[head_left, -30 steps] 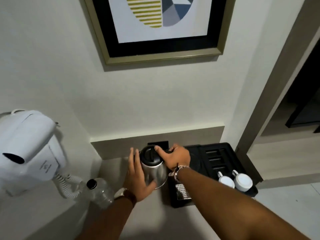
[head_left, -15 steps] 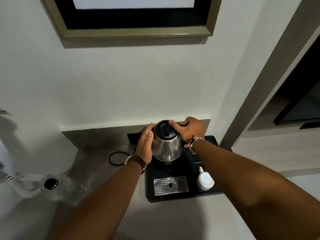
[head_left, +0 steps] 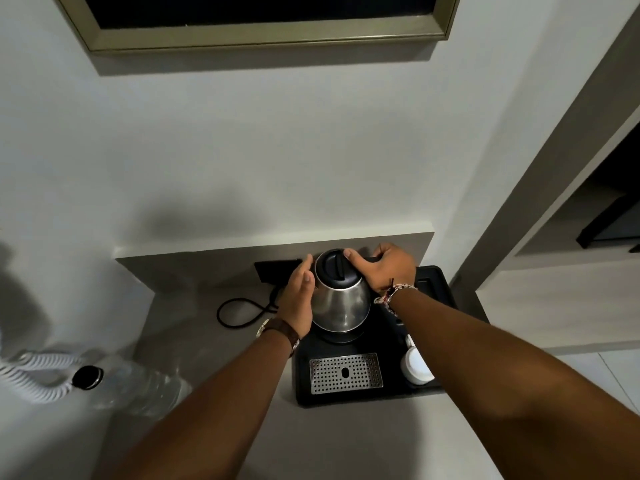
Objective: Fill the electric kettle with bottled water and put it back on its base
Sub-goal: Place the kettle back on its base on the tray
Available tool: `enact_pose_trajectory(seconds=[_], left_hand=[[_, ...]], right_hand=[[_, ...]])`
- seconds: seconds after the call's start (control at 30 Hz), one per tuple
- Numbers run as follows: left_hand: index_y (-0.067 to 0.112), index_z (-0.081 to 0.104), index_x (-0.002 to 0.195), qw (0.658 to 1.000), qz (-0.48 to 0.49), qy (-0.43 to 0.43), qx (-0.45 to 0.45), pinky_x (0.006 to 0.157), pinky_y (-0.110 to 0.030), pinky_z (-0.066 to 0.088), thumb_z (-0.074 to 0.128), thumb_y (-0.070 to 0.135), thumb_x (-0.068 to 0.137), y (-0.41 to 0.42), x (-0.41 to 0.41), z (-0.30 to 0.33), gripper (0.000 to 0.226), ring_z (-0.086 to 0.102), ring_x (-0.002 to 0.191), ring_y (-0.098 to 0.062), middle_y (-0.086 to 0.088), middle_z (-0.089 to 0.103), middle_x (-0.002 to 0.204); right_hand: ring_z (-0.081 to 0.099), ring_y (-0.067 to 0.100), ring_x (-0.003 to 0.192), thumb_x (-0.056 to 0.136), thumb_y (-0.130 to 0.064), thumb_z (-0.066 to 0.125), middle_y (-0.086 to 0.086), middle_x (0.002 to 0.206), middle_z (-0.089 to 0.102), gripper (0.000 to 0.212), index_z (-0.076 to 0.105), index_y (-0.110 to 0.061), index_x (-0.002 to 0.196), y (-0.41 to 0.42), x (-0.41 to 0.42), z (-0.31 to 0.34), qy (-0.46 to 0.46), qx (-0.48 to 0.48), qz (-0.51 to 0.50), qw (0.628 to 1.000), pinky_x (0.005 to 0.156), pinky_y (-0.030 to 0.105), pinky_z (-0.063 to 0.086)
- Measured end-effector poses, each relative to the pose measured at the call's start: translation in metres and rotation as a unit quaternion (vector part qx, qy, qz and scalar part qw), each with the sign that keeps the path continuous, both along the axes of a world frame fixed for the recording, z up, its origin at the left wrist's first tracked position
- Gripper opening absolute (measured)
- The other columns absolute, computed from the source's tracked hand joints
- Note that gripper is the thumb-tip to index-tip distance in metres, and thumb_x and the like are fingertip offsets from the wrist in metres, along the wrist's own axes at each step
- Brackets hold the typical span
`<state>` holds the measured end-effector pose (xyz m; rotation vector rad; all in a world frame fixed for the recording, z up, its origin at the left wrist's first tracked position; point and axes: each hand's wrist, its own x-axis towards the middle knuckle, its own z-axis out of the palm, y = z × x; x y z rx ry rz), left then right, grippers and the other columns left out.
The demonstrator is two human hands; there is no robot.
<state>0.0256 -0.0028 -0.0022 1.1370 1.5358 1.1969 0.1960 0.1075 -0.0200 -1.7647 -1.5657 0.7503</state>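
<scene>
Head view, looking down at a grey matte counter (head_left: 207, 341) set in a niche of pale wall; just right of centre stands the electric kettle (head_left: 341, 303), a rounded body of brushed, mirror-bright steel under a domed black plastic lid (head_left: 334, 268); it sits upright on the round black base (head_left: 341, 337), of which only a dark rim shows beneath it; the lid is down. The left hand (head_left: 299, 299) lies flat and open against the kettle's 9 o'clock flank, fingers straight and together, palm on the metal, a brown strap at the wrist; the right hand (head_left: 386, 268) curls closed at the kettle's 2 o'clock, thumb laid over the lid's edge, fingers wrapped round what I take for the handle, which its own back hides; a beaded bracelet circles that wrist.

Base and kettle stand on a black plastic tray (head_left: 433, 282), rectangular with rounded corners; at the kettle's 6 o'clock a perforated steel drip plate (head_left: 346, 374) is set into it; at 4 o'clock sits a smooth white cup (head_left: 415, 367), partly behind the right forearm. A black cord (head_left: 239, 311) loops on the counter at 9 o'clock. Far out at 8 o'clock lies or leans the water bottle (head_left: 138, 386), clear ribbed plastic with a black cap, just beside a white coiled cable (head_left: 34, 372). At 12 o'clock a dull gold picture frame (head_left: 263, 36) hangs on the wall.
</scene>
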Motion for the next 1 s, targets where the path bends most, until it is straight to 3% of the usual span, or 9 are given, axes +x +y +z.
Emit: enact_pose_trajectory(seconds=[0.07, 0.17, 0.2, 0.33, 0.4, 0.63, 0.77, 1.0], left_hand=[[0.009, 0.031, 0.157, 1.000, -0.004, 0.007, -0.003, 0.120, -0.042, 0.032, 0.031, 0.109, 0.055, 0.001, 0.000, -0.002, 0.143, 0.038, 0.146, -0.029, -0.010, 0.036, 0.162], [0.014, 0.035, 0.157, 0.999, -0.020, 0.029, -0.013, 0.108, -0.019, 0.040, 0.029, 0.108, 0.058, -0.002, -0.001, -0.004, 0.136, 0.047, 0.138, -0.030, -0.008, 0.042, 0.159], [0.016, 0.036, 0.156, 0.999, -0.024, 0.033, -0.016, 0.107, -0.020, 0.040, 0.029, 0.107, 0.060, -0.004, 0.000, -0.005, 0.133, 0.047, 0.137, -0.033, -0.009, 0.044, 0.158], [0.018, 0.035, 0.157, 0.999, -0.038, 0.019, -0.027, 0.119, -0.051, 0.034, 0.037, 0.103, 0.066, -0.007, 0.003, -0.008, 0.124, 0.044, 0.141, -0.035, -0.004, 0.042, 0.159], [0.020, 0.035, 0.157, 0.999, -0.038, 0.020, -0.028, 0.119, -0.053, 0.034, 0.038, 0.102, 0.068, -0.008, 0.003, -0.007, 0.121, 0.045, 0.141, -0.030, -0.001, 0.041, 0.160], [0.019, 0.036, 0.157, 0.999, -0.031, 0.028, -0.009, 0.120, -0.049, 0.033, 0.033, 0.102, 0.070, -0.003, -0.007, -0.013, 0.120, 0.043, 0.143, -0.020, 0.001, 0.041, 0.160], [0.014, 0.037, 0.156, 0.999, -0.039, 0.037, 0.007, 0.123, -0.039, 0.027, 0.033, 0.100, 0.072, -0.008, -0.003, -0.021, 0.120, 0.035, 0.147, -0.011, -0.003, 0.039, 0.161], [0.020, 0.032, 0.159, 0.994, -0.053, 0.095, 0.004, 0.117, -0.027, 0.020, 0.023, 0.097, 0.077, 0.002, -0.004, -0.020, 0.113, 0.025, 0.148, -0.007, 0.001, 0.028, 0.165]], right_hand=[[0.057, 0.005, 0.055, 0.051, -0.099, 0.062, -0.013, 0.051, 0.057, 0.072, 0.052, -0.028, 0.057, 0.000, 0.002, -0.001, -0.006, 0.000, 0.001, 1.000, 0.050, 0.025, 0.033], [0.058, 0.007, 0.055, 0.051, -0.100, 0.061, -0.012, 0.052, 0.057, 0.075, 0.052, -0.026, 0.058, -0.004, 0.008, -0.003, -0.013, -0.002, -0.002, 1.000, 0.050, 0.026, 0.033], [0.058, 0.007, 0.056, 0.051, -0.100, 0.061, -0.012, 0.052, 0.058, 0.075, 0.051, -0.026, 0.058, -0.005, 0.011, -0.004, -0.016, -0.001, -0.003, 1.000, 0.049, 0.026, 0.033], [0.058, 0.009, 0.058, 0.052, -0.098, 0.061, -0.012, 0.054, 0.058, 0.074, 0.051, -0.025, 0.058, -0.005, 0.018, -0.005, -0.014, 0.007, -0.001, 1.000, 0.051, 0.027, 0.034], [0.059, 0.010, 0.058, 0.052, -0.097, 0.063, -0.011, 0.055, 0.058, 0.074, 0.051, -0.025, 0.059, -0.003, 0.017, -0.004, -0.006, 0.010, 0.000, 1.000, 0.052, 0.027, 0.036], [0.057, 0.009, 0.056, 0.051, -0.105, 0.053, -0.009, 0.054, 0.058, 0.082, 0.050, -0.023, 0.061, -0.006, 0.011, -0.007, -0.017, 0.018, 0.020, 1.000, 0.050, 0.028, 0.035], [0.057, 0.011, 0.054, 0.053, -0.106, 0.050, -0.006, 0.054, 0.060, 0.087, 0.051, -0.020, 0.063, -0.011, 0.017, -0.013, -0.025, 0.035, 0.028, 0.999, 0.048, 0.030, 0.041], [0.057, 0.008, 0.053, 0.066, -0.091, 0.060, -0.008, 0.051, 0.057, 0.067, 0.051, -0.025, 0.064, -0.024, 0.015, -0.012, -0.017, 0.045, 0.013, 0.999, 0.051, 0.027, 0.036]])
